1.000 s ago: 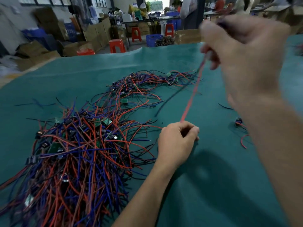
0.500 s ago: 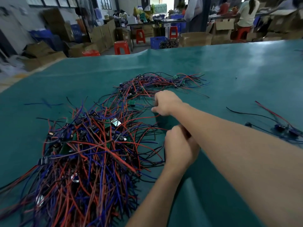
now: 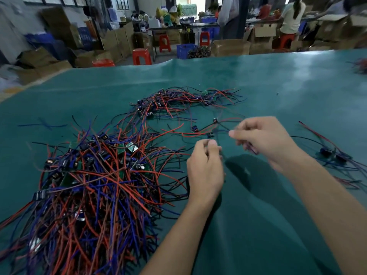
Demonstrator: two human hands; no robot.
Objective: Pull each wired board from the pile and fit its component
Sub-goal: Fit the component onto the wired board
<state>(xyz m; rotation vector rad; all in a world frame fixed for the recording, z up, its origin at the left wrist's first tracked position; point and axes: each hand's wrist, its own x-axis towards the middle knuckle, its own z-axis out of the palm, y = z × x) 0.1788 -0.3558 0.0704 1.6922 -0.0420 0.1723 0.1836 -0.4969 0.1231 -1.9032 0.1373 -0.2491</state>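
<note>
A big tangled pile (image 3: 95, 185) of red, blue and black wires with small green boards lies on the left of the green mat (image 3: 258, 225). A smaller tangle (image 3: 178, 102) lies farther back. My right hand (image 3: 262, 137) pinches a thin dark wire (image 3: 220, 131) that runs left to small black components (image 3: 194, 129) lifted off the mat. My left hand (image 3: 205, 167) is just below and to the left, fingers curled, thumb and forefinger pinched together near the same wire. What my left hand holds is hidden by its fingers.
A few wired boards (image 3: 333, 153) lie apart on the mat at the right. Beyond the mat's far edge are red stools (image 3: 141, 56), cardboard boxes (image 3: 231, 47), a blue crate (image 3: 185, 50) and people at a workbench.
My right hand has pulled back from the far tangle toward me, drawing a wire with small components out. My left hand has risen slightly and its fingers now pinch near the wire.
</note>
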